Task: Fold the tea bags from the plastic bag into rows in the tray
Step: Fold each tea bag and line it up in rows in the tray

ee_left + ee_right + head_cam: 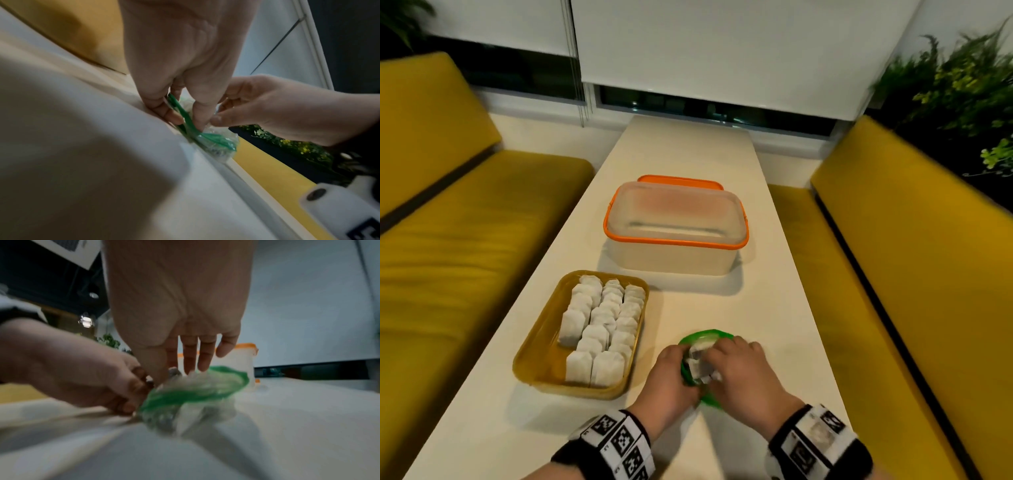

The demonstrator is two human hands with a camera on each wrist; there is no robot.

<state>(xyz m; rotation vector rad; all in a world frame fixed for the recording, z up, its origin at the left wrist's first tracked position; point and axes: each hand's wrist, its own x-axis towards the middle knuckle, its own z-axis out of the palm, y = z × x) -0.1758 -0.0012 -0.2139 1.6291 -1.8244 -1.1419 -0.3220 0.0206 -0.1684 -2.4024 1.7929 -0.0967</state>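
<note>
Sitting near the front edge of the pale, smooth tabletop (688,154) is a crinkly clear plastic bag (702,363) w/ a green band round its mouth, both hands working at it. Left of the bag, apart from it, lies a shallow amber plastic tray (534,346), rectangular w/ rounded corners. It carries soft white paper tea bags (602,329) laid overlapping in approx three rows, filling mostly its right side. Beyond the tray stands a frosted, see-through plastic box (674,240) w/ an orange rim, an orange lid (678,180) just behind it.

Left hand (180,68): fingers curled down, thumb and fingertip pinching the green edge of the bag at its left side, knuckles close to the tabletop. Right hand (176,305): fingers mostly straight and slightly spread, tips reaching down into the bag's mouth. In the head view it covers the bag's right half, w/ bits of white paper showing between the two hands. Can't tell if it grips a tea bag; the wrist views are blurred there.

Mustard-yellow cushioned benches (465,240) run along both sides of the tabletop. White roller blinds (722,51) hang at the far end, green plants (955,85) at right. Both wrists wear bands (616,442) printed w/ black-and-white square codes.
</note>
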